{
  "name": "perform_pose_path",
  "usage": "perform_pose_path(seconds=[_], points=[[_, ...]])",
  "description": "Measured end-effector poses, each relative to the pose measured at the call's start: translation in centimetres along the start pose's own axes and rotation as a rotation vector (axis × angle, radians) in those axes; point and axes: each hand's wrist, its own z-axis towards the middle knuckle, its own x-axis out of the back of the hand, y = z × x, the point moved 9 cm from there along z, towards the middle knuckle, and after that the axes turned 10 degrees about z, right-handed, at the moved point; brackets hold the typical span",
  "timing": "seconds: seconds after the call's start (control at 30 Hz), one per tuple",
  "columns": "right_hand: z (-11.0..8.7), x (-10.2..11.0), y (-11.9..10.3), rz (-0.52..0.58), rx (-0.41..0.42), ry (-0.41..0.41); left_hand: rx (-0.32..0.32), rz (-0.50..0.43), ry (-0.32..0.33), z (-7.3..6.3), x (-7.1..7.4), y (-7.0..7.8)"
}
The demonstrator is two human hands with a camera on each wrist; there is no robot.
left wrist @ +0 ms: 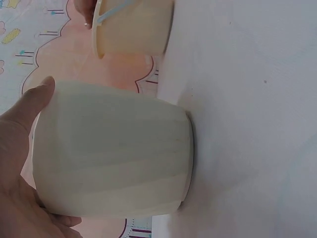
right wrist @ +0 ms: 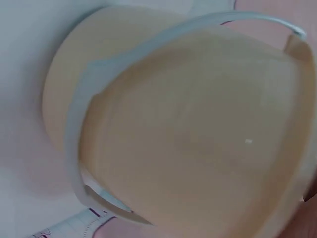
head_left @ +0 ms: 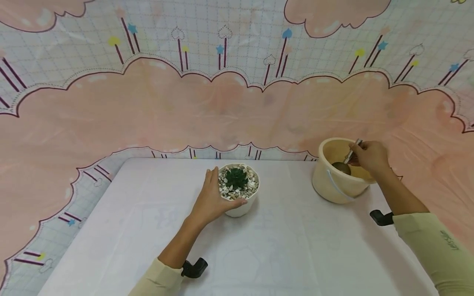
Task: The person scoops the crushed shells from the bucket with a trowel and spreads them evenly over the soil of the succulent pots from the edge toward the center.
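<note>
Mid-table in the head view stands a white pot (head_left: 238, 210) holding a small green succulent (head_left: 236, 177) among pale pebbles. My left hand (head_left: 209, 199) grips it near the rim, thumb in front and fingers around the left side. In the left wrist view the pot (left wrist: 114, 148) rests upright on the surface. To the right, a cream bucket (head_left: 333, 181) appears with its pale handle (right wrist: 74, 129) hanging down. Over its opening my right hand (head_left: 372, 157) grips the metal handle of a ladle (head_left: 341, 167). The ladle's round bowl is inside the bucket; the contents cannot be seen.
A white tabletop (head_left: 148, 230) lies under the pot and bucket. Behind it hangs a pink-and-white cloth (head_left: 222, 111) printed with clouds. The bucket stands close to the table's back right edge. Black wrist mounts (head_left: 194, 268) stick out beside both sleeves.
</note>
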Motion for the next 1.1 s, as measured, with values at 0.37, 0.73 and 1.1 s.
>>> perform_pose_path(seconds=[0.37,0.73,1.1], points=[[0.7,-0.3,2.4,-0.017,-0.155,-0.068,-0.072,0.133,-0.01,-0.2,0.3,0.2],[0.8,-0.9,2.3,-0.051,-0.184,-0.136,-0.165,0.469,0.052,-1.3,1.6,-0.6],[-2.4,-1.2,-1.9,-0.606,0.075,-0.08,-0.145,0.575,0.017,-3.0,2.2,-3.0]])
